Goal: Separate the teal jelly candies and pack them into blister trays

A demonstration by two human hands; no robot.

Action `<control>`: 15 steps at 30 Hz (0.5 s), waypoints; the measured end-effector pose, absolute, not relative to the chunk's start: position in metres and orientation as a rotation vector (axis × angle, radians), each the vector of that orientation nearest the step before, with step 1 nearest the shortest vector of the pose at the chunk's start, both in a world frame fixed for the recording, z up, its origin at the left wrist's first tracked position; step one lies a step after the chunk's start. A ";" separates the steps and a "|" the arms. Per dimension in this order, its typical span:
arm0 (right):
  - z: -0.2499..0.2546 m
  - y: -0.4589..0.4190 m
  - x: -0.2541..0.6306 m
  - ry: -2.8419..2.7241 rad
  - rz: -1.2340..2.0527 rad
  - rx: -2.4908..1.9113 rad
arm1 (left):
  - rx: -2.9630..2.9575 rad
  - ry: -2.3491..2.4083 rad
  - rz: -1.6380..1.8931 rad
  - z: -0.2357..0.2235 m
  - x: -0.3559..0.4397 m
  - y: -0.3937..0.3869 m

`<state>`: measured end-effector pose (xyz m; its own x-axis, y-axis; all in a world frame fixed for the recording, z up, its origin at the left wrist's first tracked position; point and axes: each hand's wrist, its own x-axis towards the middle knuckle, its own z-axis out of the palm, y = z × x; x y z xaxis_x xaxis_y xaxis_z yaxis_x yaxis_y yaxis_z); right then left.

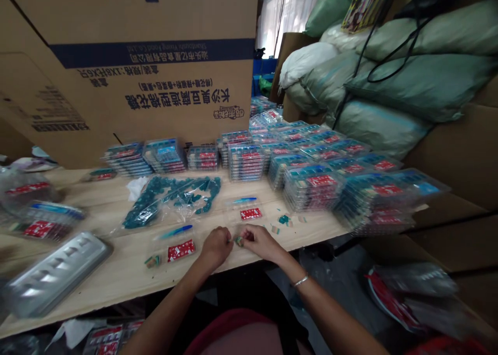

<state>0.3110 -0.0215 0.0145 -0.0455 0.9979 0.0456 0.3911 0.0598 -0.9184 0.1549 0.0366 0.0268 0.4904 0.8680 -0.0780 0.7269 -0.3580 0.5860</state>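
Note:
My left hand (217,247) is closed in a pinch near the table's front edge. What its fingertips hold, if anything, is too small to make out. Right beside it, my right hand (260,241) pinches a small tan-and-green piece (239,242). A clear plastic tray (232,209) lies just beyond my hands, with a red packet (251,213) and a blue pen-like stick (245,200) in it. To the left is another clear tray (155,243) with a red patterned packet (181,250), a blue stick (176,231) and a tan-and-green bundle (152,261).
A bag of teal pieces (142,209) lies behind the trays. Stacked filled trays (311,191) crowd the right and back. An empty moulded tray (58,272) sits at left. Loose bits (285,219) lie right of my hands. A large carton (155,100) stands behind.

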 end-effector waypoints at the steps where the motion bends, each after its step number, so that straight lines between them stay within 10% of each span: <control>1: 0.015 -0.023 0.311 -1.514 1.024 -1.402 | 2.166 1.299 0.345 0.027 0.156 0.038; 15: 0.011 -0.020 0.309 -1.585 0.985 -1.432 | 2.331 1.349 0.279 0.039 0.136 0.026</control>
<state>0.3086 -0.0200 0.0114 -0.0727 0.9964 0.0438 0.4021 0.0695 -0.9130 0.1360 0.0255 0.0394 0.5062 0.8615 -0.0402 0.7749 -0.4339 0.4595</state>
